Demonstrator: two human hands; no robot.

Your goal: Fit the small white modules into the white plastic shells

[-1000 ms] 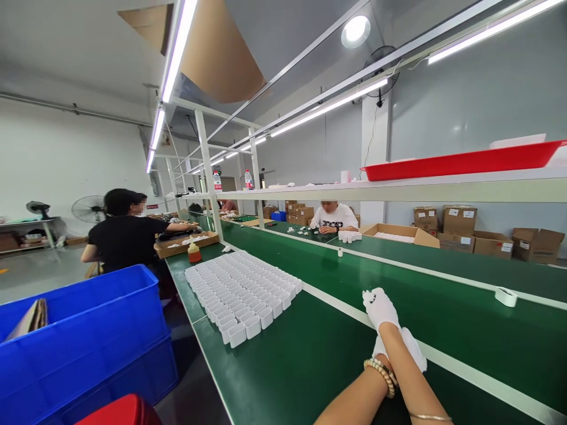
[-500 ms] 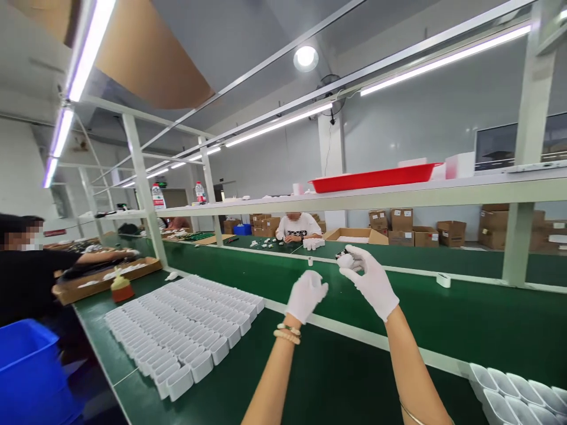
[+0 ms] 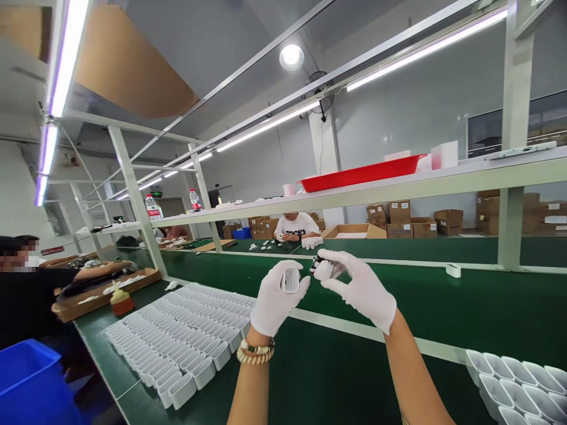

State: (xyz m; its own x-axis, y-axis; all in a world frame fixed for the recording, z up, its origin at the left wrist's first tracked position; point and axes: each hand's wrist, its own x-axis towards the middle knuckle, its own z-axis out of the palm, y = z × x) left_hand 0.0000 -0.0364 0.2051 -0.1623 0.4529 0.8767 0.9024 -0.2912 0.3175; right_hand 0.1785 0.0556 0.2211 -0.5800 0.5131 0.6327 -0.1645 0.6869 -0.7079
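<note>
In front of me my gloved left hand (image 3: 273,298) is closed round a small white plastic housing (image 3: 290,280), its open end facing me. Just to the right, my gloved right hand (image 3: 361,286) pinches a white rounded part with black pieces on it (image 3: 325,270); its exact kind I cannot make out. A small gap separates the two parts, both held above the green table (image 3: 336,378). Left of my hands stand many white cups (image 3: 190,336) in tight rows, open side up. More white cups (image 3: 516,383) are grouped at the lower right.
A shelf (image 3: 398,188) with a red tray (image 3: 363,173) crosses above the bench. One white part (image 3: 453,270) lies beyond it at right. A co-worker in black (image 3: 39,289) reaches into a carton at left, near a blue bin (image 3: 29,378). Another person (image 3: 296,225) sits opposite.
My left hand has moved left and turned, so the housing's opening now faces me. My right hand has shifted left and slightly down with its part. The view has swung a little.
</note>
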